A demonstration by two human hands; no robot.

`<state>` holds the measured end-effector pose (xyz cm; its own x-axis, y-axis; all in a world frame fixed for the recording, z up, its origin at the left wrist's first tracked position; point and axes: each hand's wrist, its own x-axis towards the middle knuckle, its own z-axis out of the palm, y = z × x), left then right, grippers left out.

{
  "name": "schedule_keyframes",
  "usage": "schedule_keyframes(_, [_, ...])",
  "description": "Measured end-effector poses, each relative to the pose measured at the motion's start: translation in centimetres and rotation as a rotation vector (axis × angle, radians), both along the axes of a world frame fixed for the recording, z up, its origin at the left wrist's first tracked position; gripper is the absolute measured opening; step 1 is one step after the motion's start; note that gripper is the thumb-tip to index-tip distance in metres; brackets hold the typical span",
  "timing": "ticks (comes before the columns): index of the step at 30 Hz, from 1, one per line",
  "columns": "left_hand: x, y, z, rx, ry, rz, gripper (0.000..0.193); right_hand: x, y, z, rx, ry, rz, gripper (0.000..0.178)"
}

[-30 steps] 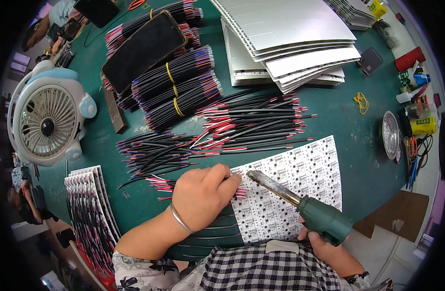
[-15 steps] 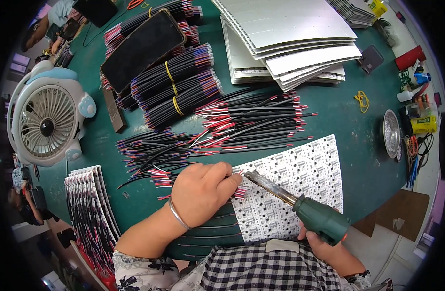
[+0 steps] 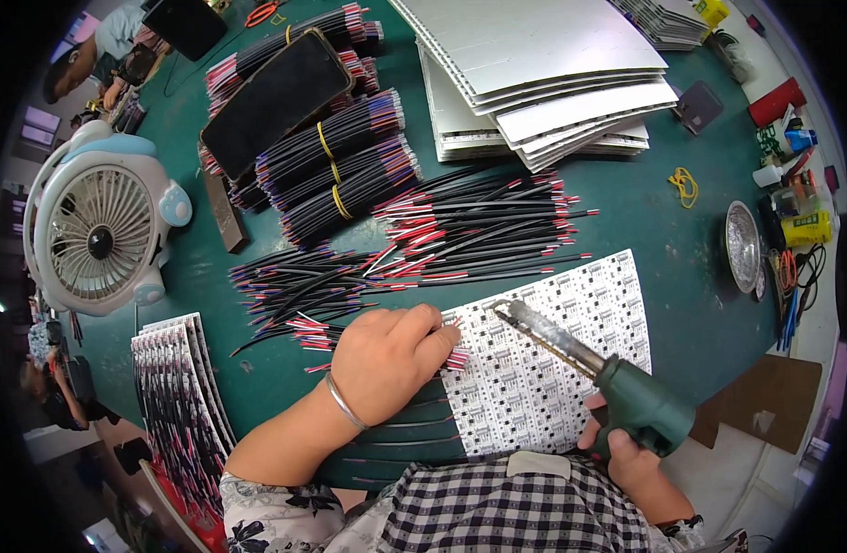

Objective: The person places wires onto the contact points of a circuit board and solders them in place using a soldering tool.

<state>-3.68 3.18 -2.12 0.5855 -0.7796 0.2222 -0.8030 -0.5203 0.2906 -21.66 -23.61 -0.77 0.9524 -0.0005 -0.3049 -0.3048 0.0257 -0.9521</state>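
Since the earlier frame, the iron has moved to the right and its tip has gone farther from the left hand, while this hand has kept almost the same place. Its grip is closed, thumb against finger, and it has hold of a small bunch of wires, with red and white ends coming out beside the thumb, at the left edge of the board. Right hand has its fingers wrapped around the green handle of the iron; the metal shaft points up and to the left, above the board. From this angle I cannot tell if the tip touches the board or is a little over it. White and full of small parts, the board lies on the green table, just in front of the checked apron. Beyond it are loose wires, then tied bundles with a phone resting on them, and near these a pile of sheets. Fan stands at the left, and a metal dish at the right.
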Motion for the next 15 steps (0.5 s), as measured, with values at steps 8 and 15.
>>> schedule_keyframes(8, [-2.0, 0.4, 4.5, -0.001, 0.152, 0.075, 0.039, -0.6, 0.2, 0.0, 0.064, -0.089, -0.199, 0.052])
schedule_keyframes(15, [-3.6, -0.2, 0.5, 0.017, 0.078, 0.116, 0.021, -1.7, -0.1, -0.4, -0.039, -0.056, -0.052, 0.059])
